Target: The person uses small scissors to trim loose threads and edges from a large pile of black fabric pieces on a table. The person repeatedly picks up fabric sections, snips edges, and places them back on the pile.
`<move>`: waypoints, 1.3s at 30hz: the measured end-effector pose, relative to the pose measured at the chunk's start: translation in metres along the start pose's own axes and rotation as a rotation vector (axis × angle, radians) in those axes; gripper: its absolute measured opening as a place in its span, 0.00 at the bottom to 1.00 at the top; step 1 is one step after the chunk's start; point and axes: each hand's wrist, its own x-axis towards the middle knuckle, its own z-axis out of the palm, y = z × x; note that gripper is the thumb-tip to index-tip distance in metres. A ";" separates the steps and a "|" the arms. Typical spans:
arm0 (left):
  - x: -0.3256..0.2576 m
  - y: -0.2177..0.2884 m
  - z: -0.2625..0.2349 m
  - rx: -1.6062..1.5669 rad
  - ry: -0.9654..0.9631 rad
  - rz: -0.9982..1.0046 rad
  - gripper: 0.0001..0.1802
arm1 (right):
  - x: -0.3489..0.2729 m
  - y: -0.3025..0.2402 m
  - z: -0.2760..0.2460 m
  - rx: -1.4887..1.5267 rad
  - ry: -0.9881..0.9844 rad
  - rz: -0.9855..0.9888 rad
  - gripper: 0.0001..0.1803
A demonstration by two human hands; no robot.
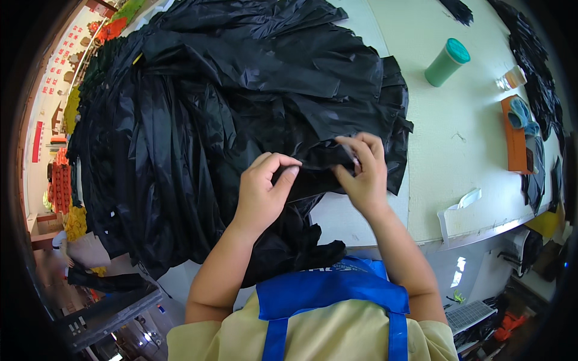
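Note:
A large heap of thin, shiny black fabric (pixel 198 114) spreads over the left and middle of the table. My left hand (pixel 265 186) pinches an edge of this cloth between thumb and fingers. To its right, my right hand (pixel 364 174) has thumb and fingertips closed round another part of the same edge, with a slight blur. Between the two hands a short stretch of black fabric is lifted into a fold. Some cloth hangs over the near table edge in front of my blue apron (pixel 331 292).
On the pale table (pixel 445 162) at the right stand a green lidded cup (pixel 445 65), a small clear jar (pixel 512 79) and an orange box (pixel 515 138) with blue-grey cloth. A white strip (pixel 469 198) lies near the front edge. More black fabric (pixel 536 66) lines the far right.

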 end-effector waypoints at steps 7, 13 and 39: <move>0.012 -0.008 -0.025 -0.781 -0.086 -0.439 0.08 | 0.050 0.000 -0.011 0.403 -0.598 0.342 0.09; 0.011 -0.010 -0.032 -1.099 -0.077 -0.469 0.09 | 0.039 -0.024 -0.012 0.073 -0.170 -0.430 0.15; -0.051 -0.022 -0.089 0.315 -0.827 -0.314 0.10 | 0.055 0.034 -0.002 0.272 0.006 0.300 0.14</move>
